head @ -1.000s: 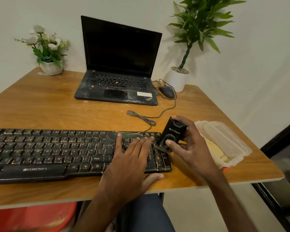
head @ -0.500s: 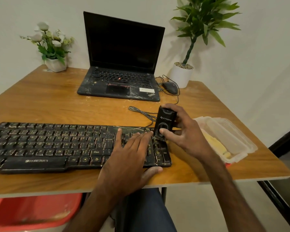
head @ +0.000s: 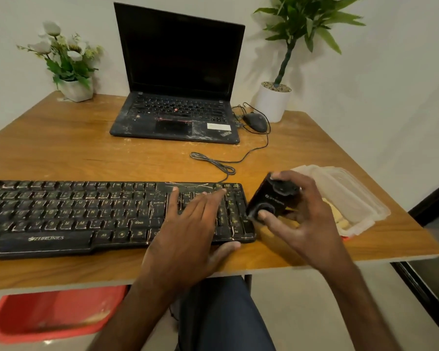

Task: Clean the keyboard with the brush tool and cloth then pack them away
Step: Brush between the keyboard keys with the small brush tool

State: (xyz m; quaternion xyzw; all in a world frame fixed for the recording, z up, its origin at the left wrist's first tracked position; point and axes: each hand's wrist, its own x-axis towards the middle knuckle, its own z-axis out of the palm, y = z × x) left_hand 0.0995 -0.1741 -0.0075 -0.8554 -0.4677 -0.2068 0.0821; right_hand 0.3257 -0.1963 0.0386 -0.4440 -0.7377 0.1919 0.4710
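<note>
Black brush tool [head: 271, 200] pinched in right grip [head: 307, 219], beside keyboard [head: 86, 211].

Keyboard [head: 86, 214] lies along your near edge of the table [head: 61, 153]; your left hand [head: 188, 229] rests on its right end. Your right hand [head: 307, 224] holds the brush tool [head: 271, 198] between keyboard and container [head: 352, 196]. Laptop [head: 178, 97] sits behind the keyboard, mouse [head: 256, 122] just right of it, potted plant [head: 273, 101] behind the mouse, flower pot [head: 74, 89] far left.
</note>
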